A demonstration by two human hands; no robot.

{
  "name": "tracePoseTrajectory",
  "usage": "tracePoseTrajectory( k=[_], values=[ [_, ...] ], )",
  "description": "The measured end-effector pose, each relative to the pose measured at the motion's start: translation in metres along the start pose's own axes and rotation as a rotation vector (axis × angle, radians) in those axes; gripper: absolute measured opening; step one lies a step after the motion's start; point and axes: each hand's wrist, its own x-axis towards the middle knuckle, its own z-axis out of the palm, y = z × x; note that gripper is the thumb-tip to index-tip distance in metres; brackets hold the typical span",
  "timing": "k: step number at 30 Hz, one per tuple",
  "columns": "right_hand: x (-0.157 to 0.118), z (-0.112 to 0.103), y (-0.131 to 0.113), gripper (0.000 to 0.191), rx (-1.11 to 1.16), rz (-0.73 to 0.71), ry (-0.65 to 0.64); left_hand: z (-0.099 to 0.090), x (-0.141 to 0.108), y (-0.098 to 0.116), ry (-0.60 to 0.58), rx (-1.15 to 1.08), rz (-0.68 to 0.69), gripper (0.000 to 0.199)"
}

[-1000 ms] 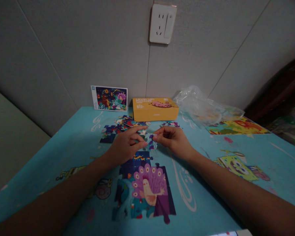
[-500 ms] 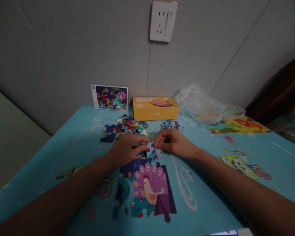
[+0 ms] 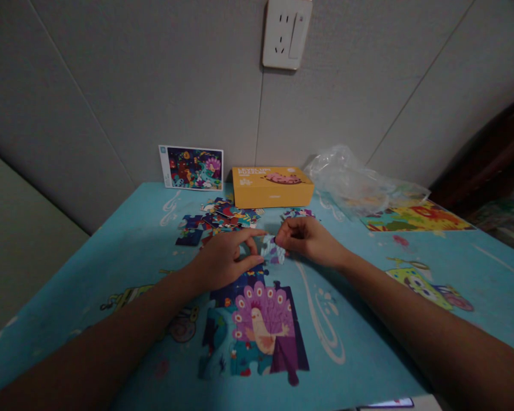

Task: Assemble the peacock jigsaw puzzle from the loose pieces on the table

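A pale blue and purple puzzle piece (image 3: 273, 250) is pinched in the fingers of my right hand (image 3: 306, 241), just above the tablecloth. My left hand (image 3: 229, 257) is at its left side, thumb and fingers spread apart. Below the hands lies a joined puzzle section (image 3: 263, 325) with a pink and purple peacock; my left hand covers part of its upper left. Behind my left hand is a pile of loose pieces (image 3: 229, 216). A smaller group of pieces (image 3: 298, 213) lies behind my right hand.
A picture card (image 3: 192, 168) leans on the wall beside a yellow puzzle box (image 3: 273, 188). A clear plastic bag (image 3: 351, 180) rests partly on a colourful sheet (image 3: 420, 218) at the back right. A wall socket (image 3: 286, 34) is above. A white-edged object (image 3: 420, 403) shows at the bottom edge.
My right hand and the piece have moved slightly up and to the right. My left hand's fingers have spread and stand off the piece more. The view has shifted a little.
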Motion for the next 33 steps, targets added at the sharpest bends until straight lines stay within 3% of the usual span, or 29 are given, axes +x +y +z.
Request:
tracePoseTrajectory(
  k=[3,6,14,16,21,23,29,33],
  values=[
    [0.007,-0.006,0.006,0.031,0.035,0.029,0.293,0.000,-0.001,0.001,0.024,-0.044,-0.027,0.050],
    [0.010,-0.007,0.008,0.032,0.068,0.077,0.369,0.001,-0.001,0.002,0.039,-0.024,-0.008,0.043],
    [0.001,0.008,-0.010,0.037,0.284,0.075,0.115,0.003,0.000,-0.003,0.130,-0.034,-0.133,0.035],
    [0.000,0.010,-0.010,0.036,0.263,0.060,0.115,0.003,0.000,-0.003,0.143,-0.054,-0.122,0.034],
    [0.000,0.007,-0.006,0.032,0.216,0.009,0.176,-0.001,-0.002,0.006,-0.018,-0.028,0.023,0.010],
    [0.000,0.006,-0.004,0.030,0.151,-0.063,0.163,-0.002,-0.002,0.010,-0.027,-0.012,0.060,0.009],
    [-0.004,0.011,0.001,0.026,0.005,-0.104,-0.134,-0.002,-0.001,0.009,0.015,0.029,0.067,0.011],
    [-0.005,0.014,0.001,0.023,-0.030,-0.122,-0.198,-0.002,0.000,0.006,-0.019,0.104,0.089,0.009]
  ],
)
